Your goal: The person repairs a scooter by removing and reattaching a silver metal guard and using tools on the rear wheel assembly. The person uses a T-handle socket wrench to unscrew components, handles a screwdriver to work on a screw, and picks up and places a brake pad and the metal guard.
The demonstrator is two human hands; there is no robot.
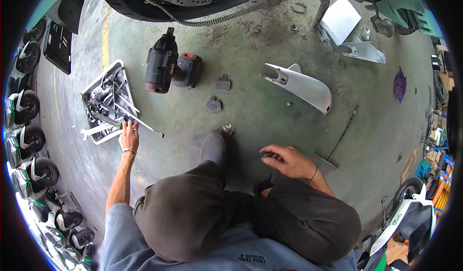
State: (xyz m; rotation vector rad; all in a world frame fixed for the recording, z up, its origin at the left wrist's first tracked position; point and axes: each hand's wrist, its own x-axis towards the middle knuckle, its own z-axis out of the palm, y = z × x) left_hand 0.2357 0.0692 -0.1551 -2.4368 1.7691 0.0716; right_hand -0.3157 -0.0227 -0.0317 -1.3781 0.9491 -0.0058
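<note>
Reaches with the left hand (pixel 129 137) left of and nearer than the black plastic impact wrench (pixel 161 64), fingers bent at the near end of a shallow tray (pixel 107 137) with a smooth, pale rim. Cannot tell any firm hold on the tools (pixel 108 100) there: a tangled metal heap, too jumbled to count, with one flat, open-ended spanner (pixel 91 131) jutting left and one slim rod (pixel 149 127) jutting right. Holds the right hand (pixel 288 161) nearer than the wrench and well to its right, half open, thumb apart from curled fingers, gripping nothing visible. Right of the wrench, two flat, dark brake pads (pixel 223 82); farther right, one smooth, tapering silver cover (pixel 304 89) with a forked end, one thin T-shaped bar (pixel 343 133), one crumpled purple cloth (pixel 400 84). Beyond the wrench, one rounded black tyre (pixel 125 3) and one ribbed hose (pixel 231 17).
</note>
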